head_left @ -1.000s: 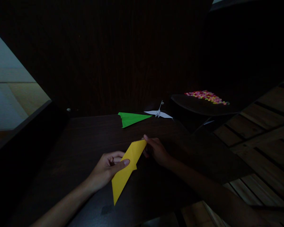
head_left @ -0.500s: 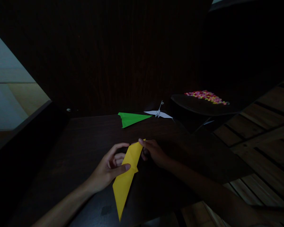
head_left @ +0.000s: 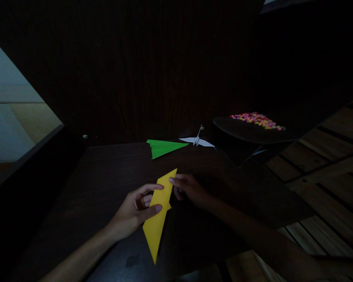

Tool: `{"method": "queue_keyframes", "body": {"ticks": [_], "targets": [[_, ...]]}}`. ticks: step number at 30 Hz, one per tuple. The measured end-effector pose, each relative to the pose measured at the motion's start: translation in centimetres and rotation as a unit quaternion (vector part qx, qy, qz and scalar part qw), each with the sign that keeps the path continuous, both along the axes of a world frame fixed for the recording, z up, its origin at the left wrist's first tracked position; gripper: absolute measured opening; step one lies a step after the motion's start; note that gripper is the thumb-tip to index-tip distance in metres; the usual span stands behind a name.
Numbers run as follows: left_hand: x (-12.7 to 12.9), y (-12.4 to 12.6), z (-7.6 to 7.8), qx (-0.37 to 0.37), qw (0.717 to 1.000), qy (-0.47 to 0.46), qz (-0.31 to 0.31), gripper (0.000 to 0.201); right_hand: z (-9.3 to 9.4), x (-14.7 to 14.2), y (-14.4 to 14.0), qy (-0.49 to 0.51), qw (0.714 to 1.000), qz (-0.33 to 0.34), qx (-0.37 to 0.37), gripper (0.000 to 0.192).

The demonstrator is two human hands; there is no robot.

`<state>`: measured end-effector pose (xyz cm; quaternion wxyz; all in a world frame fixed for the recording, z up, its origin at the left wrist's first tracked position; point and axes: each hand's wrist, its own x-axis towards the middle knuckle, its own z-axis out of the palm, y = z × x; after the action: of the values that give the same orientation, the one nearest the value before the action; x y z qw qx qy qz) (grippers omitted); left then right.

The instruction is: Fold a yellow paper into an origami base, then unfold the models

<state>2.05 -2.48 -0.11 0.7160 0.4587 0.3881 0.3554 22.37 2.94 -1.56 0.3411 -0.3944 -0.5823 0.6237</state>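
Hands (head_left: pixel 135 209) pinching yellow folded paper (head_left: pixel 159 213)

No writing, label, brand, number or sign can be read anywhere from here; the room is too dim, the papers plain.

The folded yellow sheet (head_left: pixel 159 213) is smooth matt paper, like the green paper plane (head_left: pixel 164 147) at twelve o'clock and the white paper crane (head_left: pixel 197 140) beside it, all on a dark wood-grain table (head_left: pixel 106 176) with a dull sheen.
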Motion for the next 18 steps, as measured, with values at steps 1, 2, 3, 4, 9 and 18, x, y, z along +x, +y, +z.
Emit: {"method": "queue_keyframes", "body": {"ticks": [1,2,3,4,9,18], "targets": [[0.02,0.03,-0.01,0.002,1.000,-0.001,0.005,0.052,0.03,0.00,-0.02,0.002,1.000,0.012,0.005,0.038],[0.03,0.05,-0.02,0.003,1.000,-0.002,0.010,0.055,0.04,-0.02,-0.03,0.007,1.000,0.022,0.009,0.036],[0.05,0.06,-0.03,0.005,1.000,-0.004,0.014,0.058,0.03,-0.04,-0.04,0.011,0.999,0.028,0.013,0.034],[0.06,0.05,-0.04,0.005,1.000,-0.005,0.018,0.061,0.01,-0.07,-0.05,0.015,0.999,0.033,0.014,0.032],[0.15,-0.07,0.07,0.008,0.999,0.000,0.037,0.072,-0.36,-0.18,-0.02,0.035,0.999,0.023,0.000,0.031],[0.32,0.11,0.51,0.019,0.996,0.002,0.088,0.097,-0.62,-0.31,-0.37,0.054,0.997,0.046,-0.027,0.040]]}}
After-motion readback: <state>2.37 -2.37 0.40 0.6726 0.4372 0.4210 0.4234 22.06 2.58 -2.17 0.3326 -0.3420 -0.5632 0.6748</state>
